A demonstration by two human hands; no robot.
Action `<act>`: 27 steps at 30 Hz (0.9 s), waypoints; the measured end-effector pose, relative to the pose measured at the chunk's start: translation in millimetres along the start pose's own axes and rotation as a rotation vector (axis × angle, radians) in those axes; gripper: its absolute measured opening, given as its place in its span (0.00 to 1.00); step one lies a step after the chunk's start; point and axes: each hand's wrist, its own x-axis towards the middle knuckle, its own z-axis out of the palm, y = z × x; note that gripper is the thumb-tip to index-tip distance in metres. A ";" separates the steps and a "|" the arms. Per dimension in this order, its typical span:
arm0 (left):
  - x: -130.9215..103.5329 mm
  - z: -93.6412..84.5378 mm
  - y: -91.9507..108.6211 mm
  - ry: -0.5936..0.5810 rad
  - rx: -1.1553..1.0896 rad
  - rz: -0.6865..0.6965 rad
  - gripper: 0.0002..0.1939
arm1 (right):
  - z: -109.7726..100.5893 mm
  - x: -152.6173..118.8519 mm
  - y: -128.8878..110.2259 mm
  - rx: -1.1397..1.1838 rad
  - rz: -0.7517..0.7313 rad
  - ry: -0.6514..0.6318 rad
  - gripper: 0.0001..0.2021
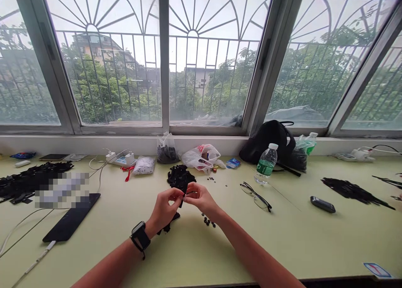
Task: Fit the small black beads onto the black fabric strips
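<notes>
My left hand (166, 204) and my right hand (199, 198) meet over the table, fingertips pinched together on a small black strip (181, 202). Most of that strip is hidden by the fingers. Just beyond them lies a heap of black strips (179, 176). A smaller bunch of black pieces (168, 226) is on the table below my left hand, partly covered by it. Several small black round parts (209, 222) are scattered beside my right forearm, and more tiny black parts (211, 179) lie past the right hand. A dark watch (140, 234) is on my left wrist.
Glasses (256, 196), a water bottle (266, 164) and a black bag (266, 143) stand to the right, with a dark oval device (322, 204) farther over. At left, a black phone-like slab (72, 217) has a cable attached. Plastic bags (201, 157) line the window side.
</notes>
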 end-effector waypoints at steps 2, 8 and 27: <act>0.4 -0.1 -2.3 -0.004 -0.026 -0.029 0.08 | -0.6 1.0 2.7 0.012 -0.013 0.005 0.26; -0.5 -0.3 -2.5 -0.046 -0.055 -0.041 0.09 | -0.4 0.7 2.5 -0.034 -0.030 0.025 0.25; 4.0 -3.1 -5.7 -0.060 -0.169 -0.142 0.10 | -51.9 -4.4 -30.0 -0.566 0.050 -0.164 0.11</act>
